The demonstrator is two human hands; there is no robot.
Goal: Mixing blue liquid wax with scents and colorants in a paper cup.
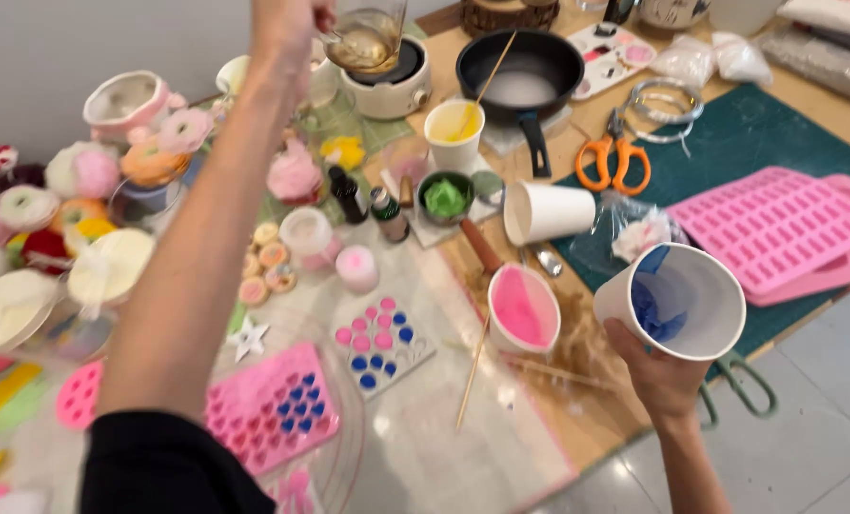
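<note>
My left hand (287, 24) reaches far across the table and grips the handle of a small glass jug (366, 40) with pale yellow liquid in it. The jug is held tilted just above a white electric melting pot (387, 88). My right hand (663, 376) holds a white paper cup (682, 300) from below, off the table's near right edge. The cup leans toward me and has blue wax smeared inside it.
A paper cup of pink wax (523, 309) and a wooden stick (473, 371) lie near the front edge. Pink silicone moulds (777, 228), orange scissors (615, 162), a black pan (520, 71), a heart mould (268, 405) and many wax decorations (92, 171) crowd the table.
</note>
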